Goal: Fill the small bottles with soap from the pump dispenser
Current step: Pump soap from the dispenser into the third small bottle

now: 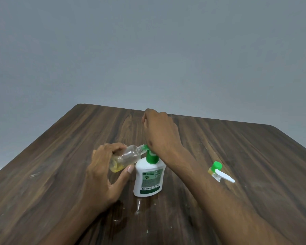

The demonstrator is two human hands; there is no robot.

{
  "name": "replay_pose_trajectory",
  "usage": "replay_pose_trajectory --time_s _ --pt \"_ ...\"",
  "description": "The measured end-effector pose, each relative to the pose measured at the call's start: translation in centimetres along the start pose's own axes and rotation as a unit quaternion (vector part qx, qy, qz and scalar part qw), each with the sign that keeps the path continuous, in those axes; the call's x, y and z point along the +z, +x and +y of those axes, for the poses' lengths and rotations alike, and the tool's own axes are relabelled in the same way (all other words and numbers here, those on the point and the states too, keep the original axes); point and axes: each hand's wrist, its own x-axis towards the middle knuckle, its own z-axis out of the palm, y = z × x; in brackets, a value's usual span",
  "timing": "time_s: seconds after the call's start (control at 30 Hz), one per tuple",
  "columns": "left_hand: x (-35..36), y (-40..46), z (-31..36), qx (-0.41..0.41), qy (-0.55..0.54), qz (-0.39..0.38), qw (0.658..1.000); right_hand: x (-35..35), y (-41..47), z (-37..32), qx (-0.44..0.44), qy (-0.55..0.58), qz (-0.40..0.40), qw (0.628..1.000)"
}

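Note:
A white soap dispenser (147, 177) with a green pump (151, 157) stands mid-table. My left hand (102, 167) grips a small clear bottle (126, 157), tilted on its side with its open mouth against the green nozzle. A little yellow soap pools at the bottle's lower end. My right hand (158, 129) is above the pump with its fingers curled under and holding nothing; the base of its palm rests on the pump head, which it mostly hides. A second small bottle (215, 167) with a green cap and yellow soap sits to the right.
A white plastic stick (225, 176) lies against the capped bottle. Wet smears (138, 206) mark the dark wooden table (60, 165) in front of the dispenser. A grey wall stands behind the table's far edge.

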Motion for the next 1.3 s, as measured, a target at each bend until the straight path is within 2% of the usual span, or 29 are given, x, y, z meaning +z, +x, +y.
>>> replay_pose_trajectory --time_s 0.67,1.3 --pt "0.13 -0.07 -0.35 -0.007 0.002 -0.005 1.000 0.57 -0.12 0.18 0.025 0.017 0.000 1.000" --pt "-0.20 0.07 0.39 -0.009 0.005 0.002 1.000 0.28 0.06 0.08 0.014 -0.005 0.004 1.000"
